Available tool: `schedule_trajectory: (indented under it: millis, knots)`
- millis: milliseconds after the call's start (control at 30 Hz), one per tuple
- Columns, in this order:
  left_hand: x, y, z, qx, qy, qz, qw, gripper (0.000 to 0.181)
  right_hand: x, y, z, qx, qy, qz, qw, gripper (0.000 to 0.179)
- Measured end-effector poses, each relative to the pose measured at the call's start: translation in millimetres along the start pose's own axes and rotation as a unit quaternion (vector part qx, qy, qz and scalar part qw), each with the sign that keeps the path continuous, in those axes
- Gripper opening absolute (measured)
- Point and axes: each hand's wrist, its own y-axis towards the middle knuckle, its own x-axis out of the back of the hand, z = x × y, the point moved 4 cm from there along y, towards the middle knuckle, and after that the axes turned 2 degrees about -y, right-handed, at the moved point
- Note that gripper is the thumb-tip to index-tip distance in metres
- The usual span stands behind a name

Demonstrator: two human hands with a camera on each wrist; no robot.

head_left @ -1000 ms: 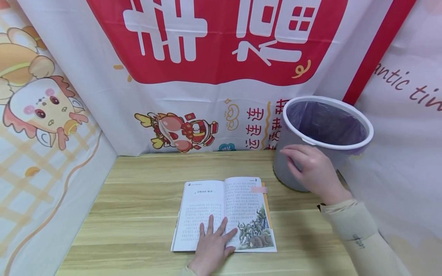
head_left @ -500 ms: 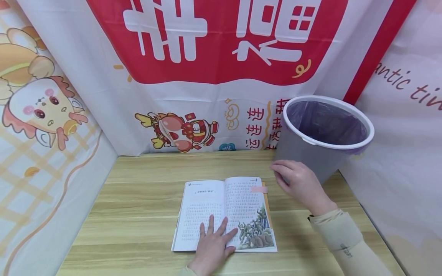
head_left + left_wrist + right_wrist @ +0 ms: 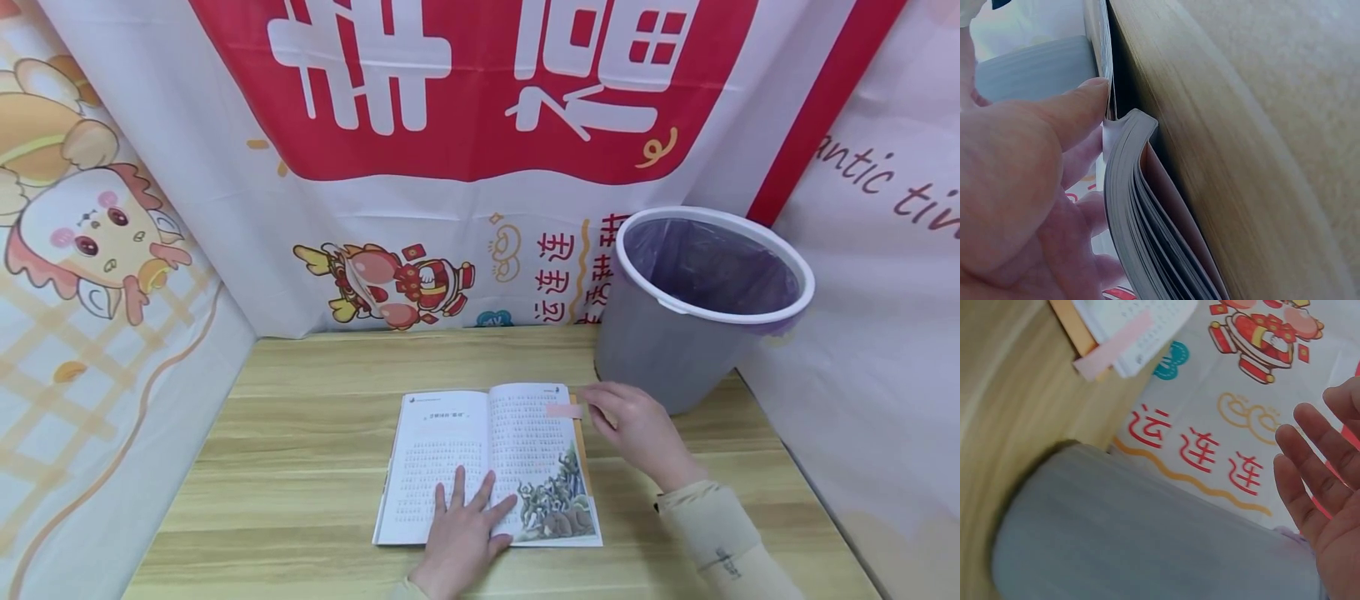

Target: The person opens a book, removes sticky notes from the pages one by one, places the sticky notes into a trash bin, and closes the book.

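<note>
An open book [image 3: 442, 433] lies on the wooden table, with printed text on both pages and a battle-like illustration at the lower right. My left hand [image 3: 461, 537] rests on the lower middle of it, fingers spread; in the left wrist view the thumb [image 3: 1082, 103] lies along the book's lower edge. A pink paper strip [image 3: 562, 411] sits on the right page and sticks out past its edge. Beside that end hovers my right hand [image 3: 633, 425], loosely bent. Its fingers [image 3: 1313, 465] look relaxed and hold nothing in the right wrist view.
A grey trash bin [image 3: 645, 350] with a white rim and purple liner stands behind my right hand, at the table's back right. Printed cloth [image 3: 450, 208] hangs behind the table and along both sides.
My right hand has come from in front of the bin, leftward and down, to the pink strip at the book's right edge. The left hand and book stay in place.
</note>
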Motion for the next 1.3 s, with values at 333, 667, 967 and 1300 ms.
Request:
schedule_trajectory:
  millis: [333, 667, 967, 1300]
  knots:
    - [-1.7, -0.1, 1.1, -0.002, 0.004, -0.005, 1.0000, 0.051, -27.6, -22.2, -9.7, -0.026, -0.010, 0.030, 0.9992, 0.029]
    - [0.2, 0.9, 0.9, -0.007, -0.001, -0.006, 1.0000, 0.050, -55.3, -46.0, -22.8, -0.075, -0.015, 0.093, 0.9927, 0.028]
    - [-1.1, 1.6, 2.8, -0.006, -0.001, -0.005, 1.0000, 0.050, -73.1, -62.6, -34.9, -0.132, -0.005, 0.159, 0.9785, 0.030]
    - [0.5, 1.0, 2.0, -0.002, -0.001, 0.005, 1.0000, 0.050, -90.8, -74.0, -47.4, -0.161, -0.013, 0.190, 0.9685, 0.033]
